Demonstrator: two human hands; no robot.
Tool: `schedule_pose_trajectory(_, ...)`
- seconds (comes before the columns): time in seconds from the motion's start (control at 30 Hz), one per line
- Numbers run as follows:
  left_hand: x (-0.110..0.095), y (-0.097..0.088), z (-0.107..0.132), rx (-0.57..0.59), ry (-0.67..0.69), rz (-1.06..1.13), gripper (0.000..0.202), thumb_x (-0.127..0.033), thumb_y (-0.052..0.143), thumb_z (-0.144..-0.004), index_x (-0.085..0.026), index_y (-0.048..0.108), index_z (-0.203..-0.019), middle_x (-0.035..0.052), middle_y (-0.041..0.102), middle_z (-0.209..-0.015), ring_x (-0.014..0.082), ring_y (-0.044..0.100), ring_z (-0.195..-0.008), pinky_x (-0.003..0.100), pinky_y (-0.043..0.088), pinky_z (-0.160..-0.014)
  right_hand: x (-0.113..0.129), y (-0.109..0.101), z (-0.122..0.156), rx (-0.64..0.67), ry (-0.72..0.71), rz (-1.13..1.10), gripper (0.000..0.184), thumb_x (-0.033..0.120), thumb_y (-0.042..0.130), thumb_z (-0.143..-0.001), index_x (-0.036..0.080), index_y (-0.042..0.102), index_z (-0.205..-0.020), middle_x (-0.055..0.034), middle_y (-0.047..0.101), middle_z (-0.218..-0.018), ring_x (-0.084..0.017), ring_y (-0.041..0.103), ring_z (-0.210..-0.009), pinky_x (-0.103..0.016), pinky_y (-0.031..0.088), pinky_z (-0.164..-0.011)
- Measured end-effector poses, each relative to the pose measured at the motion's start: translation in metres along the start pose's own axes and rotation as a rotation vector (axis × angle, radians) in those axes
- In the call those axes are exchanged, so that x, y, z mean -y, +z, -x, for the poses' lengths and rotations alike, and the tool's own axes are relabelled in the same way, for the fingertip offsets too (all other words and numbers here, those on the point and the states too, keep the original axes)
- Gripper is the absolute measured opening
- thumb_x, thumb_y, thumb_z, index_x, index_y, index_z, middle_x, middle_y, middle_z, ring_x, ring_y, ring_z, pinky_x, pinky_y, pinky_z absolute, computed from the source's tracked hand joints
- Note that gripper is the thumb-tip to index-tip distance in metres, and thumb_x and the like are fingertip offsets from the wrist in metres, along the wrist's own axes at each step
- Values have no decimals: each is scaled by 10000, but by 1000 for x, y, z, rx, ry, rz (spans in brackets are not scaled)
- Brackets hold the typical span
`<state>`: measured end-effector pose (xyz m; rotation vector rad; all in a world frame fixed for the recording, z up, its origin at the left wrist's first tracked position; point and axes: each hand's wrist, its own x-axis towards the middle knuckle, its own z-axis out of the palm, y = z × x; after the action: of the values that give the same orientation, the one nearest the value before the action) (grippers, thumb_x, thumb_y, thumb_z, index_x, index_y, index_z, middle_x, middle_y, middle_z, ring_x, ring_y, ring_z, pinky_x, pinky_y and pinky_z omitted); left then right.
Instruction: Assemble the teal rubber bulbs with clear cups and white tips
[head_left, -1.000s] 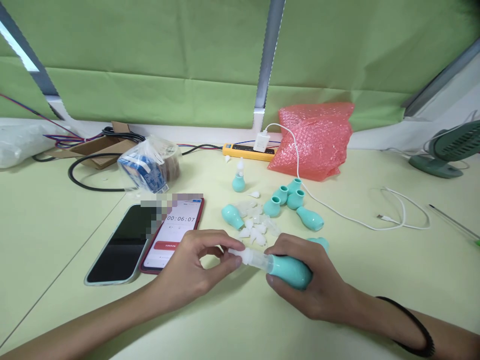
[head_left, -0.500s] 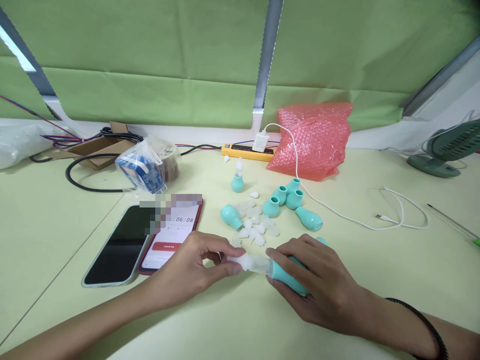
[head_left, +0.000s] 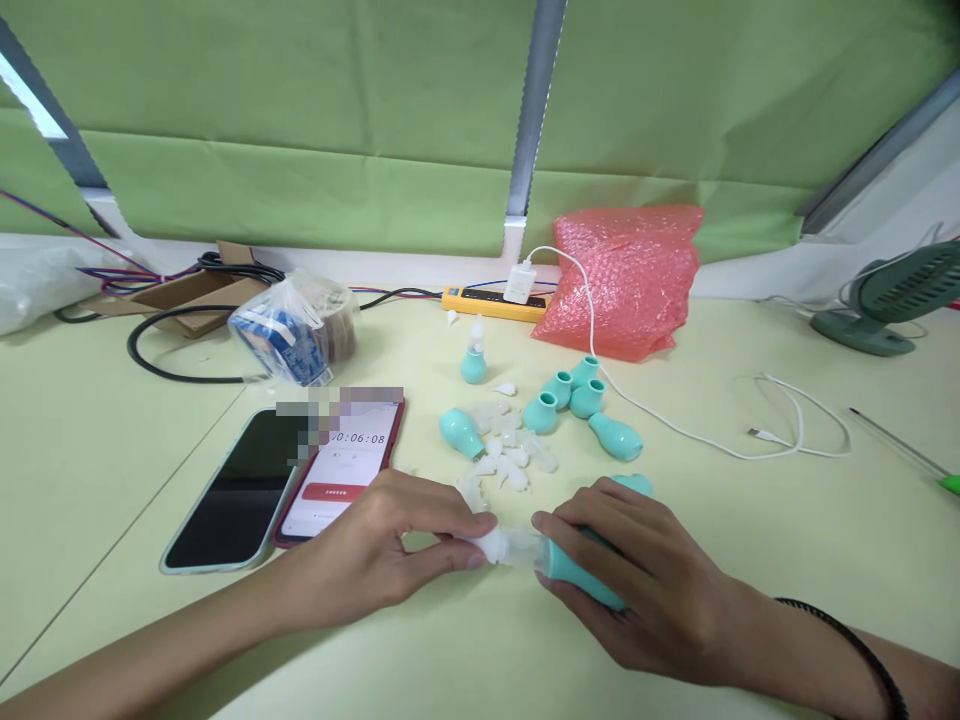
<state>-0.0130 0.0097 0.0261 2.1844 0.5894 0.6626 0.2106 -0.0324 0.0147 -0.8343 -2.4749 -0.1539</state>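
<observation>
My right hand point(head_left: 637, 575) is wrapped round a teal rubber bulb point(head_left: 581, 575) lying sideways near the table's front. My left hand point(head_left: 382, 545) pinches the clear plastic tip point(head_left: 506, 547) that sits in the bulb's neck. Just beyond my hands lies a small heap of clear tips point(head_left: 510, 450). Several more teal bulbs point(head_left: 577, 400) lie or stand around that heap, and one bulb with a tip fitted point(head_left: 473, 360) stands upright further back.
Two phones point(head_left: 289, 480) lie left of my hands, one showing a running timer. A pink bubble-wrap bag point(head_left: 626, 275), a yellow power strip point(head_left: 491, 300) with charger and white cable point(head_left: 780, 430), a plastic bag point(head_left: 296, 330) and a green fan point(head_left: 892, 300) stand farther back.
Both hands have sunk a little toward the table with the bulb and tip. My right hand has turned over the bulb, covering more of it. The timer has advanced a second.
</observation>
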Motion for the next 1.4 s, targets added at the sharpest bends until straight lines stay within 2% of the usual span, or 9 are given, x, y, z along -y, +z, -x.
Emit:
schedule_pose_trajectory(0.4,5,7,0,-71,29,75,171,-120,561,-757,-118,646,-906,40,601,-644,105,512,-550,214,393,-514,-2,3,0,-26,24,-56,212,164,508,-761,77,526,-954,-78,565,-742,-161,521,-691,-320,456,-639)
schedule_pose_trajectory(0.5,6,7,0,-58,28,105,176,-108,564,-752,-102,645,-907,52,608,-662,108,527,-569,212,401,-520,-3,2,0,-63,11,-64,223,160,515,-756,73,521,-961,-82,567,-752,-161,528,-702,-314,459,-651)
schedule_pose_trajectory(0.73,5,7,-1,-42,28,109,150,-115,549,-761,-122,657,-866,52,603,-648,113,523,-555,221,408,-505,-4,1,-4,-30,-24,-69,210,152,502,-761,66,519,-952,-75,556,-711,-155,506,-646,-315,446,-590)
schedule_pose_trajectory(0.93,6,11,2,-142,166,-10,168,-70,558,-740,-122,618,-888,65,631,-705,130,575,-626,218,463,-551,-8,4,-3,-60,-77,-30,223,105,505,-744,89,510,-966,-68,569,-706,-147,470,-628,-316,422,-558)
schedule_pose_trajectory(1.07,9,20,2,-174,241,-105,144,-53,565,-719,-121,550,-845,95,633,-802,149,589,-739,234,500,-643,-9,8,-1,-39,-142,3,239,45,483,-727,105,525,-954,-75,594,-772,-163,493,-682,-342,429,-613)
schedule_pose_trajectory(1.17,14,26,6,-227,292,-231,123,-40,532,-736,-128,525,-821,107,621,-846,145,583,-745,233,508,-634,-9,9,-1,-70,-170,19,236,38,453,-737,92,527,-954,-94,603,-797,-177,523,-690,-333,438,-599)
schedule_pose_trajectory(1.23,17,28,10,-285,368,-362,146,-28,515,-744,-138,524,-840,111,619,-886,153,584,-746,248,510,-621,-10,8,-2,-93,-131,51,245,61,476,-746,104,516,-983,-95,608,-817,-175,546,-706,-303,447,-579)
schedule_pose_trajectory(1.3,19,28,15,-278,418,-456,175,-28,482,-762,-153,529,-875,109,616,-934,163,585,-754,251,508,-600,-10,7,-3,-72,-48,26,248,136,519,-756,124,505,-1004,-91,607,-854,-161,561,-720,-272,456,-569)
schedule_pose_trajectory(1.4,16,27,17,-188,312,-410,244,-64,394,-809,-139,498,-1016,101,625,-914,159,595,-733,220,507,-555,-8,6,-4,-53,61,-125,261,236,552,-750,136,503,-986,-74,600,-830,-139,566,-707,-241,459,-558)
